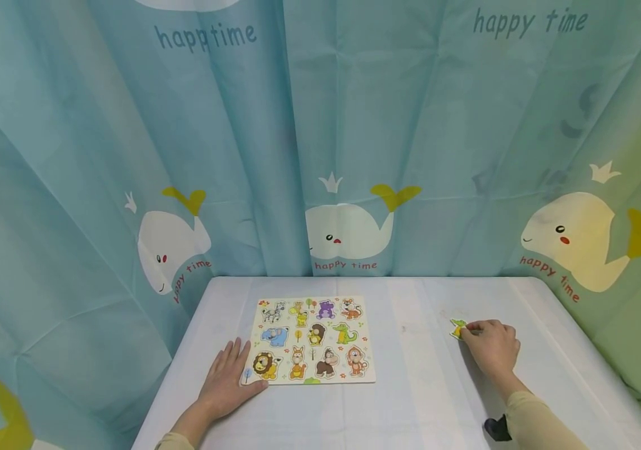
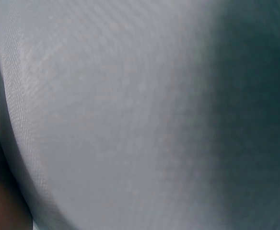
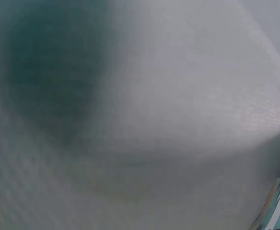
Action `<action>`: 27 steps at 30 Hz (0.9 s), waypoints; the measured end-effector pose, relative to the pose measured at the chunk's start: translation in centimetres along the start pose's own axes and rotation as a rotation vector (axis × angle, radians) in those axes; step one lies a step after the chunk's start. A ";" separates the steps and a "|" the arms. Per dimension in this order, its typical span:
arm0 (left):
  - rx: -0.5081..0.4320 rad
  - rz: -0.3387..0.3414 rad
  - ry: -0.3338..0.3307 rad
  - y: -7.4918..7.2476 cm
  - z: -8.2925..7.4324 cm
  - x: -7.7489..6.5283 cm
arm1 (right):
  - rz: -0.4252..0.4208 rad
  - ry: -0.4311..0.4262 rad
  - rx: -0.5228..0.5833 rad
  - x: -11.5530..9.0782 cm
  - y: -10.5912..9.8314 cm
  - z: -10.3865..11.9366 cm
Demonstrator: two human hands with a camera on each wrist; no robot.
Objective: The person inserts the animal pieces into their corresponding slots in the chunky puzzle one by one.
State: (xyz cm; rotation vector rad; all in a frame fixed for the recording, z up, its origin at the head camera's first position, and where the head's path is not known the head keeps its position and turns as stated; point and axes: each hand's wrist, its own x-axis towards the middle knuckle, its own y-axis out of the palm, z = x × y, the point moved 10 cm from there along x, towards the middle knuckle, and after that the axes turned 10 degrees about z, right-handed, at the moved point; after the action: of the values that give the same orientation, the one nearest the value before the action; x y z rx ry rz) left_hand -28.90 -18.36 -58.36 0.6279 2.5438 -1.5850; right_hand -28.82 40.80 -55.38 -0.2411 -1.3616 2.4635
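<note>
In the head view a puzzle board [image 1: 312, 356] with several animal pictures lies flat on the table. My left hand [image 1: 227, 381] rests at its lower left corner, fingers straight along the left edge and thumb across the bottom edge. To the right of the board, my right hand [image 1: 491, 347] pinches a small crocodile puzzle piece [image 1: 457, 329] between thumb and fingers, close over the table. A green crocodile picture [image 1: 345, 334] also shows in the board's middle row. The left wrist view has only part of the left hand [image 2: 5, 201] at its edge.
The white table [image 1: 410, 400] reaches back to a blue curtain [image 1: 365, 125] printed with whales. A black object [image 1: 498, 429] sits by the right sleeve [image 1: 542, 422]. Both wrist views are filled mostly by blurred, pale tabletop.
</note>
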 end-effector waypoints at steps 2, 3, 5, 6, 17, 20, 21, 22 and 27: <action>0.000 0.003 -0.004 0.1 0.1 0.0 | -0.005 -0.006 -0.004 0.1 -0.1 0.1; 0.000 0.000 -0.002 0.1 0.0 0.0 | -0.005 -0.007 -0.003 0.1 -0.2 0.1; 0.003 -0.002 -0.002 0.0 0.0 0.0 | -0.002 -0.005 -0.004 0.1 -0.2 0.1; 0.004 -0.002 -0.003 0.0 0.0 0.0 | 0.001 -0.005 -0.004 0.1 -0.2 0.1; 0.000 -0.053 0.036 -0.3 -0.2 0.0 | 0.041 0.008 0.027 0.1 0.3 -0.2; -0.014 -0.072 0.047 -0.3 -0.2 0.0 | 0.051 0.006 0.024 0.2 0.4 -0.3; -0.015 -0.075 0.047 -0.3 -0.1 0.0 | 0.052 0.004 0.021 0.2 0.4 -0.3; -0.014 -0.076 0.046 -0.3 -0.1 0.0 | 0.053 0.001 0.018 0.3 0.3 -0.3; 0.000 -0.041 0.027 -0.1 -0.1 0.1 | 0.045 0.005 0.013 0.3 0.1 -0.1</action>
State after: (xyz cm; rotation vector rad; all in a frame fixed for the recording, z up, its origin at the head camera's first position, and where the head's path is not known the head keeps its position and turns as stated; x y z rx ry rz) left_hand -29.04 -18.31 -58.26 0.6054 2.5920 -1.6000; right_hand -29.06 40.92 -55.54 -0.2777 -1.3512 2.5056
